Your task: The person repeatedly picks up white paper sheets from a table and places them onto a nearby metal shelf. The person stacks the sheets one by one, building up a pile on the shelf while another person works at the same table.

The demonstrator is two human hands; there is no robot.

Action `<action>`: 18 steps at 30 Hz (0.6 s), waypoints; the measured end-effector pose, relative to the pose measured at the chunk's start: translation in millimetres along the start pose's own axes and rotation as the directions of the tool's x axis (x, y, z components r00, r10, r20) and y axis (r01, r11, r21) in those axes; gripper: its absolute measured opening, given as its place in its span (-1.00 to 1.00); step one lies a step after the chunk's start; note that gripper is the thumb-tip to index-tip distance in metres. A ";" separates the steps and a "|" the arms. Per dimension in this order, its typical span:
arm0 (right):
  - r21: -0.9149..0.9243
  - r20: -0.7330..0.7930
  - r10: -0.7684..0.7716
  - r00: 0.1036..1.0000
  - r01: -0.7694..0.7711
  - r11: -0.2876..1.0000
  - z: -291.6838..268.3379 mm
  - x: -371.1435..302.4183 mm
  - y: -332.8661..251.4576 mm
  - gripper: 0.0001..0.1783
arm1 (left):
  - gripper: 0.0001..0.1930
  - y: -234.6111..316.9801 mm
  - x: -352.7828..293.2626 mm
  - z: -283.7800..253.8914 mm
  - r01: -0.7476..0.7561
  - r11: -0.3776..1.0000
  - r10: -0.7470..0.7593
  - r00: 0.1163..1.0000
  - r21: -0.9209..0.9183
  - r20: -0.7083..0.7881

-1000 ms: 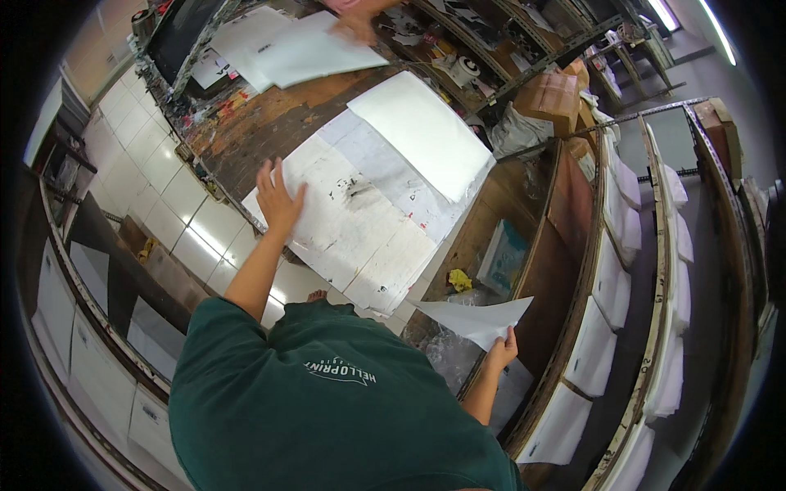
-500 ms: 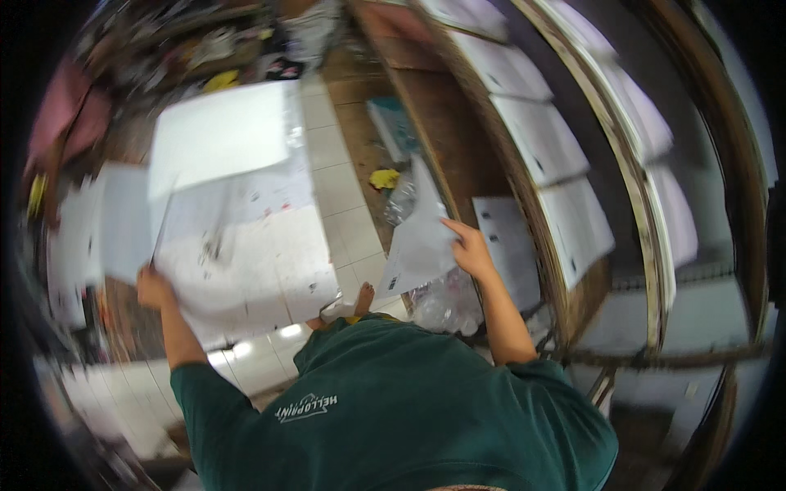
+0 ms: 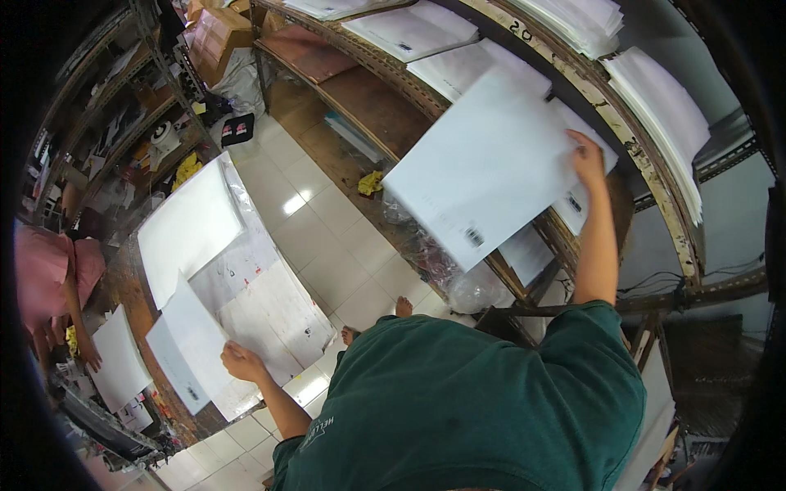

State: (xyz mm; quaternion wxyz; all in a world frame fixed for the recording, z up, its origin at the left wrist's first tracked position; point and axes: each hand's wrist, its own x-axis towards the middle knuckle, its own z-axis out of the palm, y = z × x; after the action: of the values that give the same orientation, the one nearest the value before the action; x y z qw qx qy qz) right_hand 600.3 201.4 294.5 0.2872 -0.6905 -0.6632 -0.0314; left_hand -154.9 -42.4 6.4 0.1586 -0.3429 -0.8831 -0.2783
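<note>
The right hand (image 3: 588,159) is gripping a large white rectangular paper sheet (image 3: 483,172) by its far right edge, its fingers closing on the margin, and that sheet is hanging tilted in the air to the right of the brown wooden surface (image 3: 131,282). The left hand (image 3: 243,360) is pinching the right edge of a second white paper sheet (image 3: 190,344), which is slanting above the near part of the surface. A flat stack of blank white paper (image 3: 192,214) is lying at the far part of the surface, and a co-worker's hand (image 3: 88,353) is resting at its left side. Both sheets are likely behaving as light, fairly stiff and easily creased; it is hard to tell whether either is single or doubled. Their smooth faces are probably sliding readily, so a gentle hold near an edge or corner is seeming best.
</note>
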 end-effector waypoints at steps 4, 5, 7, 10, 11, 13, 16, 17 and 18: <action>-0.393 -0.040 0.093 0.995 -0.101 0.914 -32.6 26.8 111.5 -0.45 | -0.75 39.9 -4.8 -17.2 -0.105 0.993 0.105 0.994 -0.048 -0.010; -0.517 -0.033 0.100 0.994 -0.102 0.850 -35.3 31.6 147.2 -0.47 | -0.76 51.4 -4.7 -23.1 -0.109 0.992 0.108 0.994 -0.059 -0.016; -0.592 -0.024 0.161 0.987 -0.144 0.793 -32.9 37.5 190.4 -0.46 | -0.77 74.7 -2.9 -36.1 -0.117 0.990 0.116 0.993 -0.077 -0.022; -0.595 -0.025 0.245 0.969 -0.212 0.776 -25.3 45.4 225.1 -0.45 | -0.78 99.3 -4.2 -46.1 -0.151 0.985 0.148 0.988 -0.086 -0.039; -0.586 -0.025 0.268 0.963 -0.231 0.776 -22.0 47.3 233.7 -0.45 | -0.77 107.4 -5.8 -47.9 -0.142 0.985 0.138 0.990 -0.096 -0.041; -0.575 -0.023 0.298 0.954 -0.256 0.777 -19.9 54.3 249.9 -0.44 | -0.77 125.1 -10.1 -51.5 -0.124 0.985 0.120 0.992 -0.119 -0.041; -0.558 -0.016 0.327 0.945 -0.280 0.781 -14.7 57.6 266.8 -0.43 | -0.76 150.4 -17.5 -58.5 -0.163 0.978 0.159 0.986 -0.133 -0.044; -0.552 -0.013 0.335 0.942 -0.286 0.783 -13.2 59.7 271.3 -0.43 | -0.74 154.2 -20.8 -57.3 -0.168 0.975 0.162 0.985 -0.144 -0.051; -0.548 -0.012 0.342 0.940 -0.292 0.784 -12.4 60.1 275.1 -0.42 | -0.74 158.9 -22.4 -58.2 -0.164 0.974 0.158 0.986 -0.157 -0.048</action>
State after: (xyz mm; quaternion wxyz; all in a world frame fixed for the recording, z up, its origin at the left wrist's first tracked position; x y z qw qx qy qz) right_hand 868.5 262.1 232.7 0.0516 -0.8453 -0.5135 -0.1385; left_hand -23.4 8.0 102.9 0.1682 -0.4201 -0.8241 -0.3407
